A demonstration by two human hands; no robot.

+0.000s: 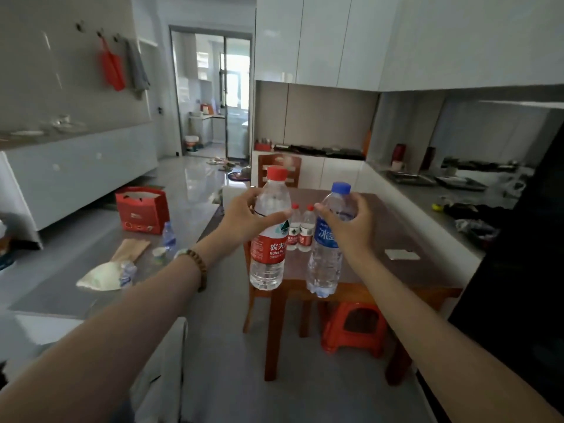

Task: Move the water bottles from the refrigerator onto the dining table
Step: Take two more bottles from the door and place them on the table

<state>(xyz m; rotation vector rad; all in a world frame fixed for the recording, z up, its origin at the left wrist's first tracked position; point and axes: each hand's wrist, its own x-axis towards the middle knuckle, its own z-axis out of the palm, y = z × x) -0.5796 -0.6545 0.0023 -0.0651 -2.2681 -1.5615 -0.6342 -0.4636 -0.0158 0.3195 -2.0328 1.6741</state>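
My left hand [244, 219] grips the upper body of a clear water bottle with a red cap and red label [268, 248], held upright in the air. My right hand [348, 222] grips a clear bottle with a blue cap and blue label [325, 264], also upright and off the surface. Both bottles hang in front of the wooden dining table [406, 273], near its front edge. Two small red-capped bottles [300, 232] stand together on the table behind them.
A white card [402, 254] lies on the table. A red plastic stool [354, 328] sits under it and a wooden chair [279, 167] stands behind. A grey counter to the left holds a red bag [142, 213], a small bottle [168, 236] and wrappers. A steel counter [427, 199] runs on the right.
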